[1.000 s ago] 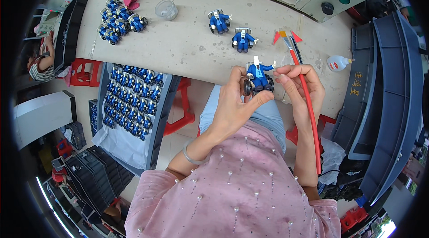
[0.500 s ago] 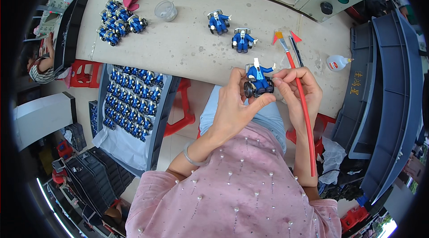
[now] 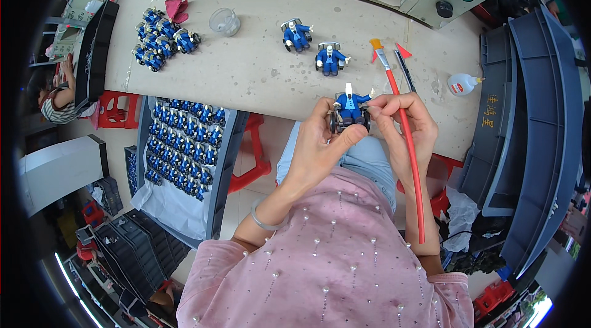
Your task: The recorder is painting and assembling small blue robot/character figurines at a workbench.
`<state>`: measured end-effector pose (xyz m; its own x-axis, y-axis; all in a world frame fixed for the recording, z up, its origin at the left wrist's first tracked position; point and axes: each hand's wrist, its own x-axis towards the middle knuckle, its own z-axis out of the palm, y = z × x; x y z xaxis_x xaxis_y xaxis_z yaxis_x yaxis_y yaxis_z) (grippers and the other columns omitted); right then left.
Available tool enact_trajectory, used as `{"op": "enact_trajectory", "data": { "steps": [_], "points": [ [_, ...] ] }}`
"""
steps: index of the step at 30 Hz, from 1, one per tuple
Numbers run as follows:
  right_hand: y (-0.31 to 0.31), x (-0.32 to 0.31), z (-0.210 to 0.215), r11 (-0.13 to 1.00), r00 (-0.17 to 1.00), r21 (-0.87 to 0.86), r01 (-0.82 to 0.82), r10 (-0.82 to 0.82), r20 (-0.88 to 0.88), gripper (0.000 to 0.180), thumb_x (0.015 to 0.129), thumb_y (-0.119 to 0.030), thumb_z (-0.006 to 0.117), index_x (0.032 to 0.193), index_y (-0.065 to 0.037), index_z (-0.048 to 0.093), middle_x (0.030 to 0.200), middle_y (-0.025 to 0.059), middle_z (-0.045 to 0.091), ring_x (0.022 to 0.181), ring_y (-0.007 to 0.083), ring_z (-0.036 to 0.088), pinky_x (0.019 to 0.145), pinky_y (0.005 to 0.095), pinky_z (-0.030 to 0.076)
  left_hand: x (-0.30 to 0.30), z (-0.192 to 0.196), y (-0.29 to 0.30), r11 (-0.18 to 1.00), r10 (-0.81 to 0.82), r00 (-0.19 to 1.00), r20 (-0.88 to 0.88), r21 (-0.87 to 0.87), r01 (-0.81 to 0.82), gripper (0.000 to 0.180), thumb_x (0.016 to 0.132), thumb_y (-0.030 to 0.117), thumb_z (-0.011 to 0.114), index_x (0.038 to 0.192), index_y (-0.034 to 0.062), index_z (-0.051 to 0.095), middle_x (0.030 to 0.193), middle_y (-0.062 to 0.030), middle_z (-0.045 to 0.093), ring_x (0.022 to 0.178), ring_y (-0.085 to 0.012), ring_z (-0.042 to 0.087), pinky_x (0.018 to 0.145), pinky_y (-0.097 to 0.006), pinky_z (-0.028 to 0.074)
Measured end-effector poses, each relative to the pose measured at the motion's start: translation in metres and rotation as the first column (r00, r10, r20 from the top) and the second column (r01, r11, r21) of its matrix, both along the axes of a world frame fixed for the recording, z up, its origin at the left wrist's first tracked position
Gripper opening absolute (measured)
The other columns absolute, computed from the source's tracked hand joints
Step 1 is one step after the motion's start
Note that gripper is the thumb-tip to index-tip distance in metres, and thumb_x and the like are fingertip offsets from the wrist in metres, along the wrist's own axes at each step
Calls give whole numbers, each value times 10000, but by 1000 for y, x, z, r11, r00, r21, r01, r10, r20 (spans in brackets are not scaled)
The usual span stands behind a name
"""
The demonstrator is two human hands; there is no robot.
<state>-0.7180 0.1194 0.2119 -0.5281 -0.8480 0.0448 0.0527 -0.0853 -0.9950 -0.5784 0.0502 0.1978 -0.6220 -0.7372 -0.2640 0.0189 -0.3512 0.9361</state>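
My left hand (image 3: 317,149) is closed round a small toy figure (image 3: 351,108) in a blue suit, seated on a black-wheeled chair. Its white head points up and one pale arm reaches out to the right. A long paintbrush (image 3: 409,137) with a red handle and tan bristles lies through the fingers of my right hand (image 3: 411,125), bristles toward the far side. The thumb and forefinger of that hand pinch together at the figure's outstretched arm; anything small between them is hidden. Two similar figures, one (image 3: 297,35) behind the other (image 3: 331,60), sit on the table beyond.
A cluster of blue figures (image 3: 161,41), a pink cloth (image 3: 176,11) and a clear cup (image 3: 224,22) occupy the table's left. A dark pen-like tool (image 3: 404,69) and a white bottle (image 3: 462,85) lie right. At my left, a grey crate (image 3: 225,171) holds rows of figures; red stools stand below.
The toy figure has turned to face me more squarely. Both hands have shifted slightly left in the picture, and the whole view has moved a little. The grips stay the same.
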Motion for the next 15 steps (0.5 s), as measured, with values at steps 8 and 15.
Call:
{"op": "enact_trajectory", "data": {
  "steps": [8,15],
  "points": [
    [0,-1,-11,998,974,-57,-36,22,-227,87,854,110,572,867,25,560,941,128,666,866,143,635,775,253,507,-2,1,5,998,64,998,26,-30,-63,607,798,227,777,1241,-40,459,867,-58,609,762,-55,548,643,-190,452],
    [3,-18,8,999,998,-19,44,-45,-35,206,965,-84,514,1106,46,587,926,122,660,813,148,609,793,277,483,-3,-9,-1,977,53,998,-14,-206,-55,730,760,186,800,1332,-4,388,907,-82,660,808,-87,606,702,-227,478]
  ]
}}
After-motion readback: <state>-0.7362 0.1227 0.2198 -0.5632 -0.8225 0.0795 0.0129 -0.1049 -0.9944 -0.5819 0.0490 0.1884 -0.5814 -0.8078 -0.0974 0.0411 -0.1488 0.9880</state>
